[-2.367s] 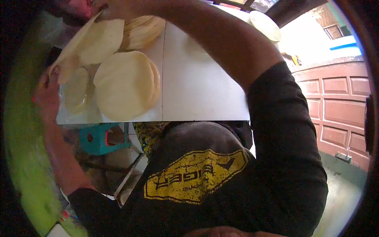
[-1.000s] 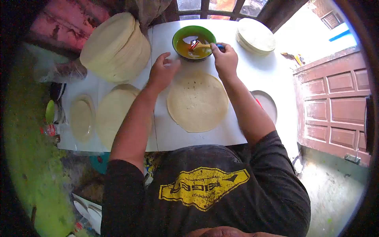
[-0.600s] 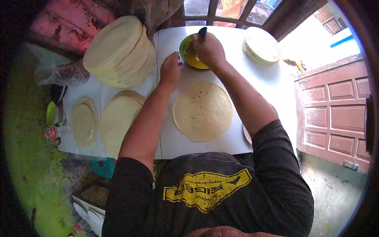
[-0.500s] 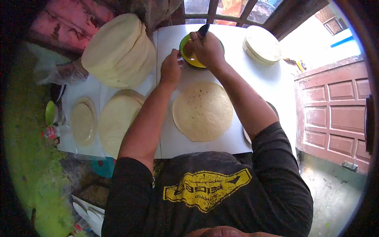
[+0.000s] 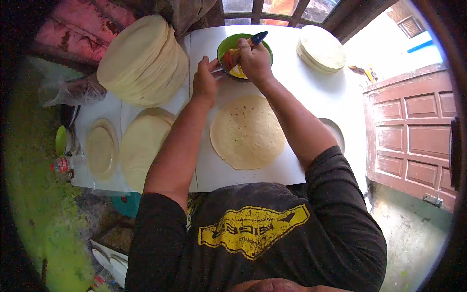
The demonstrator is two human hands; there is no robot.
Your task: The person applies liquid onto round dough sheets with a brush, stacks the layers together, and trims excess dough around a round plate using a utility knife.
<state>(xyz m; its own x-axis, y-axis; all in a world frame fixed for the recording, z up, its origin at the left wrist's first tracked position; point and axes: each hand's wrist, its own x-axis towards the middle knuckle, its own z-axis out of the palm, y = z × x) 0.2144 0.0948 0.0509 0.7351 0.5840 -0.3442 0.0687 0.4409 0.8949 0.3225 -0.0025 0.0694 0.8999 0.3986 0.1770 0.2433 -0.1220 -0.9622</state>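
- Head view, and the right hand (image 5: 255, 59) is wrapped firmly around a brush (image 5: 260, 37), its dark blue handle end poking up past the knuckles!
- Below that fist sits the green bowl (image 5: 226, 45), near the back edge of the tabletop (image 5: 205, 174), yellow liquid (image 5: 238, 72) showing inside; the brush's lower end is over the bowl, its tip hard to make out.
- Left hand (image 5: 205, 80), half open, nothing in its grasp, fingers at the bowl's left side; whether they touch, I cannot tell.
- Front and centre, one round flat sheet (image 5: 248, 132), dotted with small dark holes, near the front edge.
- Tall stack (image 5: 143, 61) towards the back left corner, shorter stack (image 5: 322, 47) at the back right.
- Front left corner: pale rounds (image 5: 100, 152) by clear plastic.
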